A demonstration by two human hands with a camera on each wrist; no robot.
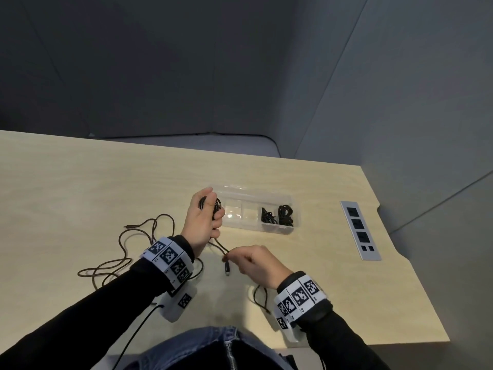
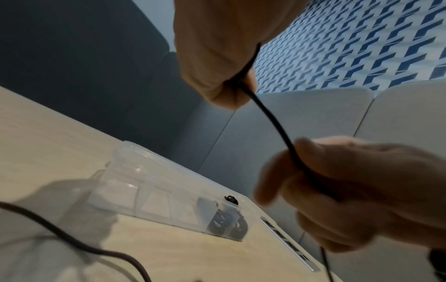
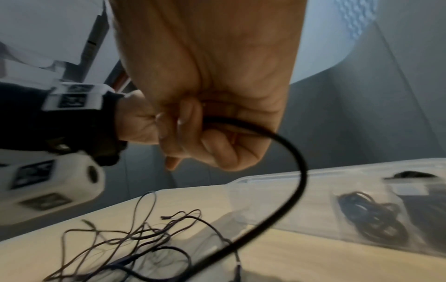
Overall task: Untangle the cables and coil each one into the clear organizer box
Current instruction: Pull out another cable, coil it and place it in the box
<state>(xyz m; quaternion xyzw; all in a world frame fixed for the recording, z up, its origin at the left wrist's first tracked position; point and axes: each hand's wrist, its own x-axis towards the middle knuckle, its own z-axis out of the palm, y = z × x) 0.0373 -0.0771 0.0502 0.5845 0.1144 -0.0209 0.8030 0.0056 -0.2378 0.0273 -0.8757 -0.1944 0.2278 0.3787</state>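
Soft, even light over my table [image 1: 80,182]; glare on the box [image 1: 232,215] at twelve o'clock. Wrist views blurred, edges warped.

Table [image 1: 80,182]: pale wood grain. Organizer box [image 1: 266,192]: clear. Coiled cables [image 1: 277,216]: black. Loose cable [image 1: 128,239]: dark brown. Wristbands [image 1: 168,259]: white with black square markers. Sleeves [image 1: 80,316]: black. Power strip [image 1: 360,231]: silver-grey, black sockets. Wall panel [image 2: 350,47]: blue-and-white geometric pattern.
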